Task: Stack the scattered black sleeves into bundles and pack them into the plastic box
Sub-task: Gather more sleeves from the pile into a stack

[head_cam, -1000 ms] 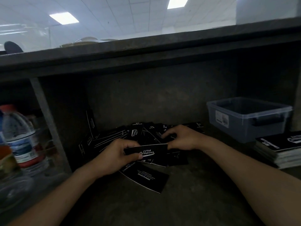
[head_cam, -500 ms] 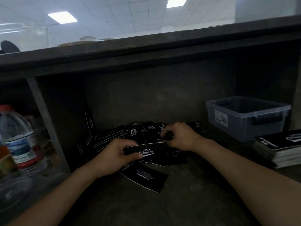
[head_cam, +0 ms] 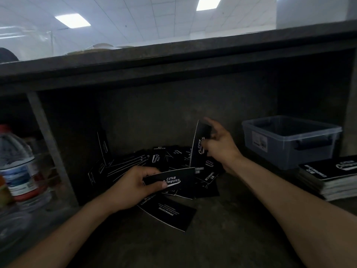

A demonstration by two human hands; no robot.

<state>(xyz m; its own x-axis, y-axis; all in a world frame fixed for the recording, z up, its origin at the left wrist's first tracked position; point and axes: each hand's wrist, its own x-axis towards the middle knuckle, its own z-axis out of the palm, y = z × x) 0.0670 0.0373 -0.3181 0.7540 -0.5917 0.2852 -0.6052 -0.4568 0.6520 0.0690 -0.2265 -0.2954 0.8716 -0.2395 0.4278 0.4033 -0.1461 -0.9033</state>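
Little room found overhead: worked beneath a dark ledge, shut in behind by a wall and at left by a slanted post. Found bare floor only in front, toward the camera, plus a gap between pile and box.

Counted one plastic box at the right, near the wall, and one neat stack of sleeves just in front of it. Counted one bottle left of the post. Could not count the pile of black sleeves against the wall: overlapped, some leaning on edge, too dark. Noted one loose sleeve lying flat nearest the camera, partly under the left wrist.

Gripped with the left hand a level sleeve, thumb on top and fingers curled beneath, over the pile's front edge; could not tell whether one or a thin bundle. Pinched with the right hand an upright sleeve, stood on end above the pile, forefinger stretched toward the wall, the other fingers curled on it. Held the two sleeves close, the upright one's foot just behind the level one's far end.
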